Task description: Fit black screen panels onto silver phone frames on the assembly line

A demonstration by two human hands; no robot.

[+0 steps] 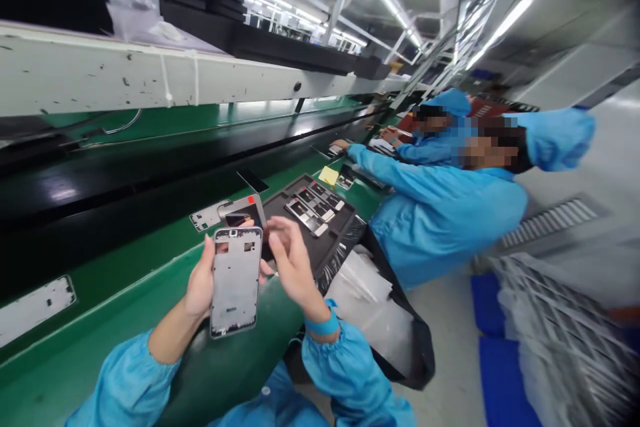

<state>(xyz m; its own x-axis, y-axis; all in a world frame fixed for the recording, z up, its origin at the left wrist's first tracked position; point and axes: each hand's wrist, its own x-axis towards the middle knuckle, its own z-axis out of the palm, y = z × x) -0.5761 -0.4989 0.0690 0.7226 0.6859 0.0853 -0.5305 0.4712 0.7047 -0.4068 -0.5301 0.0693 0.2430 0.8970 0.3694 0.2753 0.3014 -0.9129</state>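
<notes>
My left hand (200, 280) grips a grey phone frame (235, 287) upright, thumb along its left edge and fingers behind it. The frame has a silver rim and small cut-outs. Just right of it is my right hand (293, 260), fingers loosely bent and apart, with nothing visible in them. Behind the frame is a grey-edged part with a red sticker (251, 200), mostly hidden by the frame. Another pale phone frame (210, 215) lies on the green bench (135, 293). To the right, a dark tray (343, 227) holds several phone assemblies (306, 215) in its slots.
A dark flat panel (253, 181) and a yellow pad (329, 175) lie beyond the tray. One more frame (37, 307) sits far left. A black bin (420, 347) with plastic bags stands right. Co-workers in blue (450, 213) sit along the bench. A white shelf beam (140, 73) runs above.
</notes>
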